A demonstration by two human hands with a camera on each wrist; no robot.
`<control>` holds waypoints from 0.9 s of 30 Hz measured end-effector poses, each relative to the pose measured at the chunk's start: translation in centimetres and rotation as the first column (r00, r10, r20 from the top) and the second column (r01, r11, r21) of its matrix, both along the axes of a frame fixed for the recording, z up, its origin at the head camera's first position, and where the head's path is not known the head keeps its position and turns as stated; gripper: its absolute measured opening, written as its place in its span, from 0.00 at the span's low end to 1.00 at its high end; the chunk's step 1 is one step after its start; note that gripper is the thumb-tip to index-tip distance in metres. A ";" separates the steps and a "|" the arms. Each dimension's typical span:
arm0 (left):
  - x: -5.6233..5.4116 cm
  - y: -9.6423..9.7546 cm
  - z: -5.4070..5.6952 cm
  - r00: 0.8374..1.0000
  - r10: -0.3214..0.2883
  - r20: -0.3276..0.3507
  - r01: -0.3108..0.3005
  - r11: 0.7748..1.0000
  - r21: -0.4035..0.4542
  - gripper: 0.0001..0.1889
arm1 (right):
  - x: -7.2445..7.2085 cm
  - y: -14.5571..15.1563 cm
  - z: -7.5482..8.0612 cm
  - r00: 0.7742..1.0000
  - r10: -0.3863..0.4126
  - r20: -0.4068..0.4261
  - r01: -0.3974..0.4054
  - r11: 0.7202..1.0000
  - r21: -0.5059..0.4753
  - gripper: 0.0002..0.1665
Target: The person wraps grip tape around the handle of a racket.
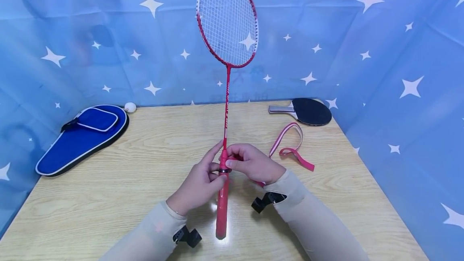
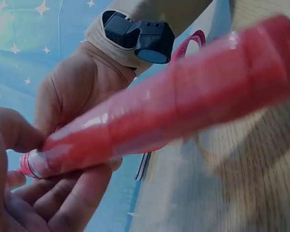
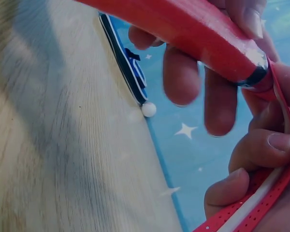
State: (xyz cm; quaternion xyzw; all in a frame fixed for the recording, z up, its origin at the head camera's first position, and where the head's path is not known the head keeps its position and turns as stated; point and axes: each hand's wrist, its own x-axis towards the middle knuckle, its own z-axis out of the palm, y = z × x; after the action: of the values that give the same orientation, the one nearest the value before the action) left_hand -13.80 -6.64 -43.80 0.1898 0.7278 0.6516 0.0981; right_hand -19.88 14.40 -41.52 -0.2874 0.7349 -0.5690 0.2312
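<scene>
A red badminton racket (image 1: 226, 108) stands with its strung head up and its handle toward me. My left hand (image 1: 197, 184) holds the upper handle (image 2: 150, 106) between thumb and fingers. Beside it, my right hand (image 1: 255, 164) grips a strip of perforated red grip tape (image 3: 275, 193) with a white backing strip, right at the handle's top. The handle is wrapped in smooth red tape, with a dark shiny band (image 3: 255, 76) near its upper end. From under my right hand the tape's loose length loops onto the table.
On the wooden table (image 1: 163, 132), a blue paddle case (image 1: 79, 144) lies at the left beside a white ball (image 1: 130, 107). A black table tennis paddle (image 1: 312, 112) rests at the back right. Blue star-printed cloth (image 1: 174, 31) hangs behind and along both sides.
</scene>
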 end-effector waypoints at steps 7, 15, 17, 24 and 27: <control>0.4 0.3 0.4 0.996 0.076 -0.039 -0.083 0.970 -0.228 0.52 | 0.0 -0.2 -0.1 1.000 -0.025 -0.006 0.025 1.000 -0.003 0.06; 0.6 0.2 0.9 0.992 0.095 -0.081 -0.117 0.935 -0.336 0.53 | 0.0 -0.4 -0.2 0.999 -0.046 0.007 0.046 0.999 -0.001 0.04; 0.6 0.2 0.9 0.992 0.096 -0.077 -0.116 0.938 -0.326 0.53 | 0.1 -0.4 -0.1 0.999 -0.052 0.008 0.052 0.999 -0.004 0.05; 0.6 0.4 1.0 0.996 0.088 -0.034 -0.094 0.966 -0.242 0.53 | -0.1 -0.2 -0.1 0.999 -0.047 0.016 0.047 0.999 0.000 0.08; 0.6 0.4 1.0 0.997 0.080 -0.008 -0.080 0.975 -0.206 0.53 | -0.2 0.0 0.0 0.999 -0.034 0.020 0.034 0.999 0.016 0.11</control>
State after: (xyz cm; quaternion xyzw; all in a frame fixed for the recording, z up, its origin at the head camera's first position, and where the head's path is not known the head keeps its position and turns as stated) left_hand -13.23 -6.22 -42.78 0.1490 0.7984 0.5762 0.0912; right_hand -20.12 14.44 -41.56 -0.2674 0.7418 -0.5700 0.2310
